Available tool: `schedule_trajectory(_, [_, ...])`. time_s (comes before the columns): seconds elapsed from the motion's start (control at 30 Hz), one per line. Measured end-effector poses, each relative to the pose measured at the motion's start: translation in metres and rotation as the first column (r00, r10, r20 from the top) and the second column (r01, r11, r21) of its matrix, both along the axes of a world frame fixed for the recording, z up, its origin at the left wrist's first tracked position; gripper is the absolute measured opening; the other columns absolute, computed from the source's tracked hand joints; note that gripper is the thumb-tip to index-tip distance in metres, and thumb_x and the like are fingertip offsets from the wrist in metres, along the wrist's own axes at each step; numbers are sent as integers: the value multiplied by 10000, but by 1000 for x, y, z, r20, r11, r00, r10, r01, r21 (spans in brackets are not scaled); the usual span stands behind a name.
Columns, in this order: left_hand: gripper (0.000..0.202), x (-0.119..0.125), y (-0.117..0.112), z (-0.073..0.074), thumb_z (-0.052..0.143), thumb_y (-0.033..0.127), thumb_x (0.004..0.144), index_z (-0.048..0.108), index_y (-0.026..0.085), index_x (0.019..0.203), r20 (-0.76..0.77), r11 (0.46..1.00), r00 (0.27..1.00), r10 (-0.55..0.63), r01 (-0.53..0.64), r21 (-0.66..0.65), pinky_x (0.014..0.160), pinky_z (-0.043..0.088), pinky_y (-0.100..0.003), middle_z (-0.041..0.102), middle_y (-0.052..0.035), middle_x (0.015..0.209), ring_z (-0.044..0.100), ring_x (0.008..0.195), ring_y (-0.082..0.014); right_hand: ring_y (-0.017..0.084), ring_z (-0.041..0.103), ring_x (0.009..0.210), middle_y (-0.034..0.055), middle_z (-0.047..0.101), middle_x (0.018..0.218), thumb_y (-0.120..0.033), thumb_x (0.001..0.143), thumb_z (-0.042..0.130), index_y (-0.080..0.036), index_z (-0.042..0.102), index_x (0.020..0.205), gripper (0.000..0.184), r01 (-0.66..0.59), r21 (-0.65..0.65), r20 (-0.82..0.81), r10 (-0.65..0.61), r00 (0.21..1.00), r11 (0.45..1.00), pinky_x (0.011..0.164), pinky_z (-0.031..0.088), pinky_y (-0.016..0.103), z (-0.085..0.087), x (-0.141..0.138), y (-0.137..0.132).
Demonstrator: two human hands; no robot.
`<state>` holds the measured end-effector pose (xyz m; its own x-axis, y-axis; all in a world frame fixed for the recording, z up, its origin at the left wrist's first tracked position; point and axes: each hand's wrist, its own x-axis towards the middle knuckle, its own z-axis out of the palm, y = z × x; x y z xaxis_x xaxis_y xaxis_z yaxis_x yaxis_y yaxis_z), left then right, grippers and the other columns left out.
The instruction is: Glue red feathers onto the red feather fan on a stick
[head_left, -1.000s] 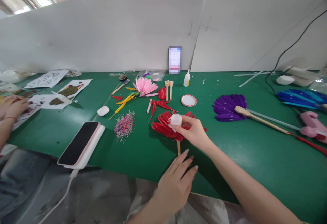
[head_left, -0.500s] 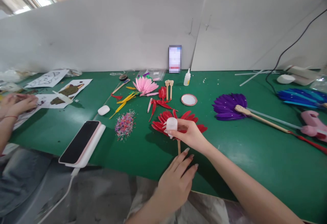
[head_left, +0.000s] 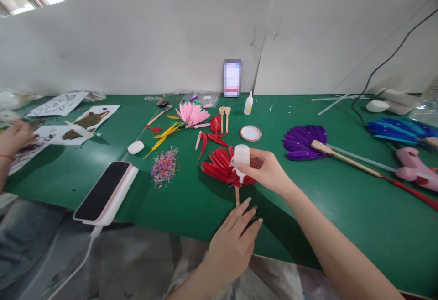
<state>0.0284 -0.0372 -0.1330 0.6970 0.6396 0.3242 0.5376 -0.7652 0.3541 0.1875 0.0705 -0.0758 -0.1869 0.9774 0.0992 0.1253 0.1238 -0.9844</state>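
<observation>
A red feather fan (head_left: 219,168) on a wooden stick (head_left: 237,196) lies on the green table (head_left: 325,199) in front of me. My right hand (head_left: 268,170) is closed around a small white glue bottle (head_left: 241,155), held upside down with its tip over the red feathers. My left hand (head_left: 234,238) rests at the table's near edge, fingers stretched out flat with the fingertips by the lower end of the stick.
A phone on a white power bank (head_left: 106,192), a glitter pile (head_left: 164,166), loose feathers (head_left: 193,115), a white lid (head_left: 251,133), a purple fan (head_left: 303,141), a blue fan (head_left: 398,131) and a pink glue gun (head_left: 412,165) lie around. Another person's hand (head_left: 15,136) works over paper sheets at far left.
My right hand has shifted the glue bottle from the fan's left part toward its middle and tipped it more upright-inverted. The left hand has stayed put.
</observation>
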Motion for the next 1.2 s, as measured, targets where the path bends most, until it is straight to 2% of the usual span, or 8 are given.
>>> schedule_trajectory(0.17, [380, 0, 0, 0, 395, 50, 842, 529, 99, 1194, 6, 1000, 1000, -3, 3, 8, 1007, 453, -435, 547, -150, 1264, 267, 1356, -251, 217, 661, 702, 45, 715, 800, -391, 722, 684, -147, 698, 921, 316, -56, 8, 64, 55, 996, 998, 635, 541, 319, -8, -5, 0])
schedule_trajectory(0.33, [391, 0, 0, 1, 390, 41, 837, 531, 105, 1196, 3, 1000, 1000, 1, -1, 12, 1007, 453, -433, 547, -143, 1268, 267, 1357, -248, 188, 630, 612, 28, 692, 718, -405, 719, 682, -150, 697, 865, 294, -73, 9, 123, 71, 990, 997, 576, 520, 292, -9, -7, 0])
schedule_trajectory(0.73, [383, -1, 0, -1, 395, 48, 847, 516, 97, 1207, -7, 1000, 1000, -9, 9, 7, 1005, 453, -445, 535, -143, 1280, 277, 1352, -261, 178, 614, 605, 30, 694, 747, -402, 715, 687, -168, 684, 810, 253, -91, 30, 121, 87, 989, 995, 584, 522, 298, -12, -9, -1])
schedule_trajectory(0.93, [385, -1, -1, -2, 396, 50, 847, 510, 96, 1211, 1, 1000, 1000, -6, 6, 4, 1008, 449, -446, 528, -146, 1287, 259, 1360, -258, 179, 610, 619, 31, 684, 747, -382, 731, 675, -166, 687, 864, 253, -108, 23, 117, 105, 988, 994, 589, 519, 302, -10, -12, -4])
schedule_trajectory(1.2, [382, 0, 0, -2, 386, 63, 857, 510, 100, 1217, -3, 1000, 1000, -5, 5, 14, 989, 464, -450, 536, -147, 1274, 306, 1339, -265, 186, 630, 664, 37, 685, 775, -369, 729, 689, -161, 691, 958, 310, -140, -18, 63, 141, 988, 990, 574, 524, 284, -10, -16, -7])
